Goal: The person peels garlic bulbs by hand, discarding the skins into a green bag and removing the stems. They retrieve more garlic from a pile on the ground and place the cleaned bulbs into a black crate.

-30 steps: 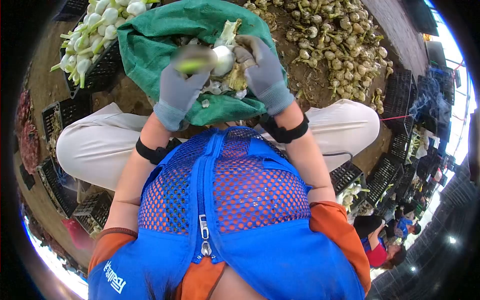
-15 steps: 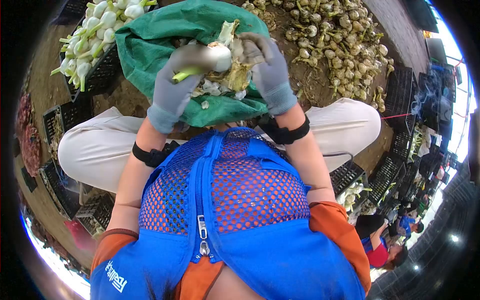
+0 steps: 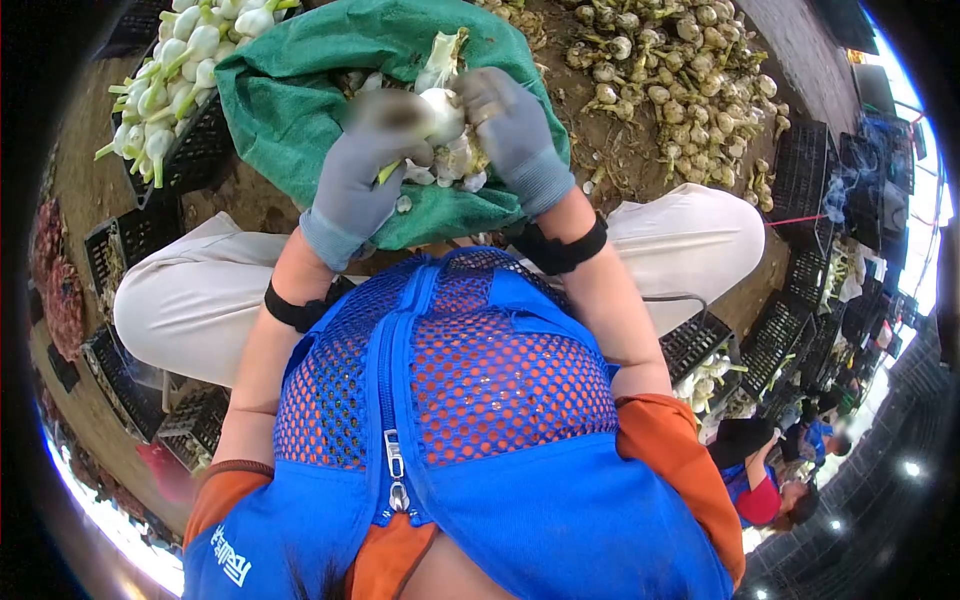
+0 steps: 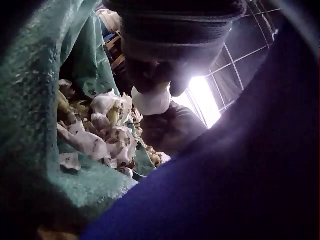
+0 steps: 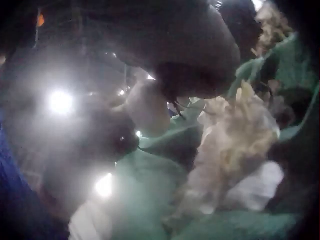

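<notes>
A white garlic bulb [image 3: 440, 112] with a green stem is held over a green woven sack [image 3: 290, 110]. My left hand [image 3: 362, 170], in a grey glove, grips it from the left, and the stem's cut end shows below the fingers. On the other side my gloved right hand [image 3: 512, 125] has its curled fingertips at the bulb's right edge, pinching there. The left wrist view shows the pale bulb [image 4: 151, 99] under the dark gloved fingers. Papery garlic peelings [image 5: 235, 145] lie on the sack beneath, large in the right wrist view.
A black crate [image 3: 205, 140] heaped with clean white garlic [image 3: 185, 60] stands at the upper left. Unpeeled garlic bulbs [image 3: 690, 90] are piled on the ground at the upper right. More black crates [image 3: 800, 170] line the right side, with other people [image 3: 765, 490] farther off.
The right hand drew away from the bulb with loose skin, then came back to its edge. The left hand has turned, so the stem points lower. The strip of skin below the right fingers has dropped.
</notes>
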`<state>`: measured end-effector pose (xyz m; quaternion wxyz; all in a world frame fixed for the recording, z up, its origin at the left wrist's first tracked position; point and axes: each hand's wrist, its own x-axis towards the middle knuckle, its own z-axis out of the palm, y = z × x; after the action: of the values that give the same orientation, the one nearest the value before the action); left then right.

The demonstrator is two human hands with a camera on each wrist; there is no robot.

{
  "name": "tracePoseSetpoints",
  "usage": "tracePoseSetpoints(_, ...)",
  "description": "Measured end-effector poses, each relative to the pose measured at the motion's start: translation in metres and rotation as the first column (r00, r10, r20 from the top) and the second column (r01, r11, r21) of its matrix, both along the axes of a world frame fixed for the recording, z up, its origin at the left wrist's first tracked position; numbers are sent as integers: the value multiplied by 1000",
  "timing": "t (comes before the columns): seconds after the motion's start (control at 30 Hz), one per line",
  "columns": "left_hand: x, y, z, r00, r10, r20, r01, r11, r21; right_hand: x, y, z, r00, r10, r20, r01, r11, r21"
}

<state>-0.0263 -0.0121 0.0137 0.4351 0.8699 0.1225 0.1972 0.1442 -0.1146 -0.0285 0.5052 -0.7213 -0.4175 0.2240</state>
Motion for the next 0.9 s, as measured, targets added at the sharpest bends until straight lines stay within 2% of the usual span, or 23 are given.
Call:
tracePoseSetpoints(0.07, -2, -1, 2, 1000, -14, 2, 14, 999, 51, -10, -1, 21, 943, 28, 332, -9, 998, -60)
tracePoseSetpoints(0.1, -3, -1, 3, 1000, -25, 3, 24, 997, 75, -9, 1, 20, 956, 52, 288, -25, 995, -96)
tracePoseSetpoints(0.2, -2, -1, -1, 995, 33, 91, -32, 999, -12, 8, 4, 4, 1000, 14, -21, -16, 997, -75)
tracePoseSetpoints(0.23, 0, 0, 1, 996, 43, 77, -43, 999, -3, 10, 1, 1, 999, 8, -36, -12, 995, -103)
tracePoseSetpoints(0.33, 0, 1, 2, 996, 77, 45, -78, 996, 33, 15, -5, -9, 998, -59, 23, 57, 996, 67)
tracePoseSetpoints(0.37, -1, 2, 0, 997, 72, 41, -74, 996, 54, 15, -4, -4, 999, -31, 21, 29, 996, 81)
tracePoseSetpoints(0.4, -1, 3, -2, 997, 62, 36, -64, 995, 73, 10, -5, 3, 1000, -7, -19, 8, 998, 55)
tracePoseSetpoints(0.47, -2, 2, -4, 994, 87, 72, -88, 996, 4, -2, -6, 18, 995, 32, -99, -31, 999, 8)
tracePoseSetpoints(0.5, -1, 3, -4, 991, 101, 91, -99, 995, -28, 4, -7, 24, 998, 56, -14, -56, 998, 26)
tracePoseSetpoints(0.6, -1, 4, -6, 963, 236, 131, -173, 914, -368, 18, -8, -11, 959, -22, 281, 65, 987, -146)
tracePoseSetpoints(0.63, -2, 7, -12, 959, 258, 118, -180, 875, -450, 22, -12, -22, 929, -6, 371, 59, 990, -130)
tracePoseSetpoints(0.73, -4, 11, -19, 950, 304, 69, -154, 650, -744, 27, -16, -2, 991, -22, 129, 21, 1000, 8)
tracePoseSetpoints(0.77, -3, 12, -18, 949, 305, 74, -121, 573, -810, 29, -17, 13, 996, 16, 88, -17, 1000, 8)
tracePoseSetpoints(0.8, -3, 12, -16, 949, 306, 78, -86, 489, -868, 28, -17, 21, 994, 1, -111, 1, 1000, 18)
tracePoseSetpoints(0.83, -2, 12, -13, 949, 305, 84, -48, 402, -914, 28, -15, 28, 952, -12, -305, 21, 999, 27)
tracePoseSetpoints(0.87, -1, 12, -10, 947, 312, 80, -43, 371, -928, 29, -13, 32, 874, -18, -485, 42, 998, 39)
tracePoseSetpoints(0.9, -1, 11, -7, 945, 318, 76, -39, 339, -940, 34, -20, 27, 847, 122, -518, -47, 987, 156)
